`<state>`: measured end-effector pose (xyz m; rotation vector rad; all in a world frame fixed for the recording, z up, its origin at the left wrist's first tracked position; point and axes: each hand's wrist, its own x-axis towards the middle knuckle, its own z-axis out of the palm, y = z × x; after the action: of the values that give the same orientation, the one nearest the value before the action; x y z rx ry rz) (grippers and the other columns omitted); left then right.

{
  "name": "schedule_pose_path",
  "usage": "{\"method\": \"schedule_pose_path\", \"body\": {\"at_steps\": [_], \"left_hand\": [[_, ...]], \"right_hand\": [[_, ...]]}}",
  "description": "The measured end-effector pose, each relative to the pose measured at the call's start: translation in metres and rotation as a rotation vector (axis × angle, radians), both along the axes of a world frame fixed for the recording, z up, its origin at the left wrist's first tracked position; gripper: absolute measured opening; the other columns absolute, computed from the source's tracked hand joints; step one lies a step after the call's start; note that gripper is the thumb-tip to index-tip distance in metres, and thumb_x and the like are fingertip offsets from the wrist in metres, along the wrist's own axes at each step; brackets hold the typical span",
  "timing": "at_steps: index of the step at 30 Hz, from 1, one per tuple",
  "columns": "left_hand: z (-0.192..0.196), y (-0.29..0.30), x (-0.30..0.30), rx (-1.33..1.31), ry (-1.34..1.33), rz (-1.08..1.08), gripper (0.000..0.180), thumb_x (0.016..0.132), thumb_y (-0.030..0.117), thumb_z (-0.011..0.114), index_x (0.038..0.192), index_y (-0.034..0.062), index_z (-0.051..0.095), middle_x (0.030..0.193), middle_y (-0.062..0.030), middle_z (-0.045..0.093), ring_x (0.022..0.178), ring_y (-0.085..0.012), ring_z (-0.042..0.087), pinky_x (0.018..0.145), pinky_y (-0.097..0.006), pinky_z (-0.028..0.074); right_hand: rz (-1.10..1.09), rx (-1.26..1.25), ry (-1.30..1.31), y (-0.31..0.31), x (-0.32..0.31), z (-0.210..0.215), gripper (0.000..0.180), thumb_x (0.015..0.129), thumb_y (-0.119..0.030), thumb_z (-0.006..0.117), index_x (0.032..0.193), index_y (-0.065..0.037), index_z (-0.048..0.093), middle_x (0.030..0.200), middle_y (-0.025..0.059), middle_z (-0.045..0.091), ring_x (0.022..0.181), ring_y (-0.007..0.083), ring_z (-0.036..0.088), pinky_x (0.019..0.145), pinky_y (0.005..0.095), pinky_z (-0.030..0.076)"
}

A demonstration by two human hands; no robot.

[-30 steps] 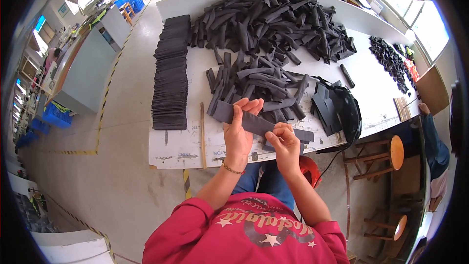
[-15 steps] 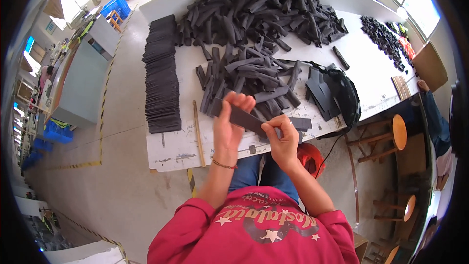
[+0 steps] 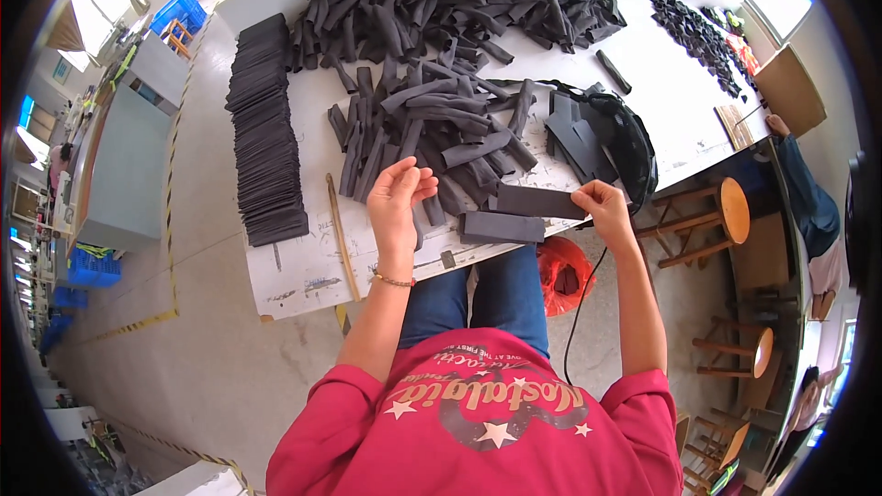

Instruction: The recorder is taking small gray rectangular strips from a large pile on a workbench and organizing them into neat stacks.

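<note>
My right hand (image 3: 604, 208) pinches the right end of a flat dark grey fabric strip (image 3: 540, 202), held level near the table's front edge. Just below the strip lies a small stack of similar flat strips (image 3: 501, 228). My left hand (image 3: 401, 202) is raised to the left, its fingers loosely curled and apart from the thumb, with nothing visible in them. Beyond it spreads a loose heap of curled dark strips (image 3: 441, 119), and a larger heap (image 3: 450, 0) lies farther back. A long, tightly packed row of flat strips (image 3: 266, 133) runs along the table's left side.
A wooden stick (image 3: 342, 239) lies near the front left of the white table (image 3: 317, 271). To the right rest a black bag (image 3: 634, 152) and flat dark panels (image 3: 574, 142). A red plastic bag (image 3: 562, 276) hangs below the edge; a wooden stool (image 3: 733, 211) stands at right.
My right hand has moved right with a flat strip, away from my left hand. The left hand has left the strip and shifted slightly left. The view has shifted too.
</note>
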<state>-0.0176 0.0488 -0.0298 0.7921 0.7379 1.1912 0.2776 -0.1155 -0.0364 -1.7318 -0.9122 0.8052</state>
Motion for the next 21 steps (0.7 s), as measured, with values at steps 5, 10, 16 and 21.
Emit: {"method": "schedule_pose_path", "body": {"at_steps": [5,10,16,21], "left_hand": [[-0.027,-0.001,0.017,-0.015,0.201,-0.113,0.019,0.090,0.007,0.064,0.106,-0.0038,0.063,0.090,-0.0110,0.069,0.074,-0.0155,0.067,0.065,-0.026,0.056],[-0.043,0.002,0.043,0.033,0.396,-0.226,0.014,0.089,0.006,0.065,0.099,-0.0018,0.066,0.087,-0.0076,0.068,0.072,-0.0122,0.065,0.061,-0.023,0.053],[-0.063,0.008,0.061,0.564,0.803,-0.176,0.013,0.089,0.007,0.063,0.100,0.0024,0.068,0.081,-0.0038,0.067,0.069,-0.0085,0.063,0.058,-0.023,0.051],[-0.071,0.007,0.076,0.230,0.823,-0.197,0.012,0.091,0.010,0.063,0.097,0.0004,0.064,0.079,-0.0052,0.066,0.061,-0.0112,0.064,0.053,-0.025,0.051]], "right_hand": [[-0.019,-0.104,-0.029,-0.005,0.017,-0.040,0.016,0.087,-0.014,0.069,0.081,0.000,0.066,0.066,-0.0016,0.060,0.059,0.0046,0.051,0.052,0.0224,0.040],[0.009,-0.167,-0.276,0.015,0.013,-0.055,0.018,0.082,-0.018,0.072,0.085,0.000,0.069,0.066,0.0066,0.062,0.059,0.0175,0.057,0.059,0.0327,0.048],[-0.045,0.035,-0.565,0.045,-0.023,-0.037,0.018,0.080,-0.018,0.070,0.092,-0.004,0.070,0.084,0.0145,0.064,0.083,0.0319,0.062,0.076,0.0394,0.049],[0.128,0.196,-0.550,0.080,-0.064,-0.045,0.019,0.078,-0.010,0.066,0.097,-0.006,0.067,0.090,0.0147,0.064,0.088,0.0333,0.061,0.078,0.0419,0.049]]}}
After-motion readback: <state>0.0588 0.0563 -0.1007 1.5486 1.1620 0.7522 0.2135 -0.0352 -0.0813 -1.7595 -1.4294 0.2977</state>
